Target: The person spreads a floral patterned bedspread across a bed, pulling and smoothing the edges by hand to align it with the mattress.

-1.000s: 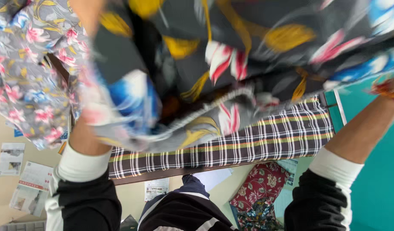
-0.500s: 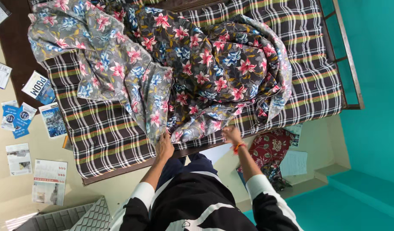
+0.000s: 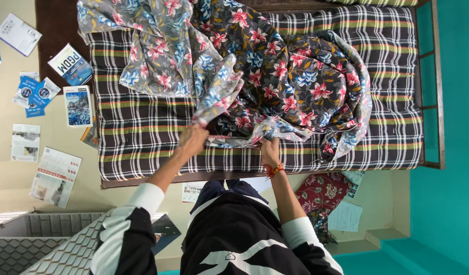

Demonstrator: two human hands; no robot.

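Gripping floral blanket (image 3: 275,76) edge, hands (image 3: 192,140) (image 3: 269,152) near mattress (image 3: 143,147) rim

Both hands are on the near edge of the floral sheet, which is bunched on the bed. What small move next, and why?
Probably draw the left hand and right hand apart along the edge: the floral sheet lies crumpled over the plaid mattress, and each hand pinches the near hem.

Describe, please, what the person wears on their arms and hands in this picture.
Both arms wear a black top with broad white panels and white cuffs, the sleeves pushed up so the forearms are bare. The left hand has nothing on it. The right hand is also bare, but an orange and red band circles its wrist. No gloves, rings or watch can be seen.
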